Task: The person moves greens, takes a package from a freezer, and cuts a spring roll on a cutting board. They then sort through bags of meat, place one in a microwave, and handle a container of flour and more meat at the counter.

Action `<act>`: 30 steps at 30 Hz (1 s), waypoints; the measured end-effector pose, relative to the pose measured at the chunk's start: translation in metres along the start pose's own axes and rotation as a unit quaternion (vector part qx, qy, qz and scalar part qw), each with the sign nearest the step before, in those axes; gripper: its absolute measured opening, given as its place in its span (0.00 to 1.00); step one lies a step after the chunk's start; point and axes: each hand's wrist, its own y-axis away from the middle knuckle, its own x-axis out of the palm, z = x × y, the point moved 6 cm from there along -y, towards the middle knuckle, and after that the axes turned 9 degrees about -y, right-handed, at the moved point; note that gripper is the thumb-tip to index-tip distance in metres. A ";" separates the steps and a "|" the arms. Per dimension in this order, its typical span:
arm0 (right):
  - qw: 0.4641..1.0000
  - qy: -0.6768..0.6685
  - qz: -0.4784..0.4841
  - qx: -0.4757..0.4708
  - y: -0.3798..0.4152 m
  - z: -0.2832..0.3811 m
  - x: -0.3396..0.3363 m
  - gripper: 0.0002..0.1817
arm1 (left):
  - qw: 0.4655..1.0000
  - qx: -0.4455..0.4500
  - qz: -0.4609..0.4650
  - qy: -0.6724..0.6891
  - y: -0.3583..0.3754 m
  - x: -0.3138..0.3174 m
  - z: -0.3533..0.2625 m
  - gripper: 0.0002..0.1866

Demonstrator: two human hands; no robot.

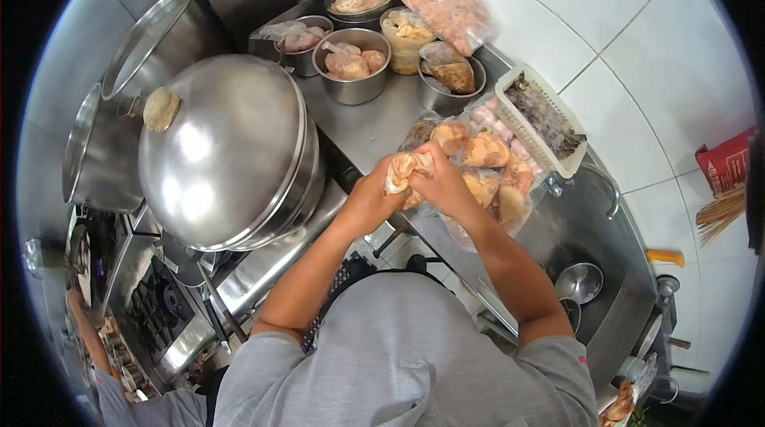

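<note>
Both my hands meet in front of my chest around a small clear plastic bag with pale orange contents (pixel 405 170). My left hand (pixel 376 194) grips its left side, and my right hand (pixel 445 184) grips it from the right, with fingers closed on the plastic. Just beyond and to the right of my hands, bags of orange-pink food (pixel 486 150) lie on the steel counter (pixel 362 128). What exactly the bags contain is hard to tell.
A big domed steel lid (pixel 231 140) covers a pot on the left. Metal pots of meat (pixel 355 90) stand at the back, beside a white basket (pixel 550 160). A sink (pixel 550 224) with a faucet is on the right. Another person's arm (pixel 89 331) shows at lower left.
</note>
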 end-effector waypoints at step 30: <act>0.993 -0.113 0.038 0.023 -0.090 0.021 -0.097 0.36 | 0.967 0.115 -0.203 -0.104 -0.064 0.003 -0.015 0.25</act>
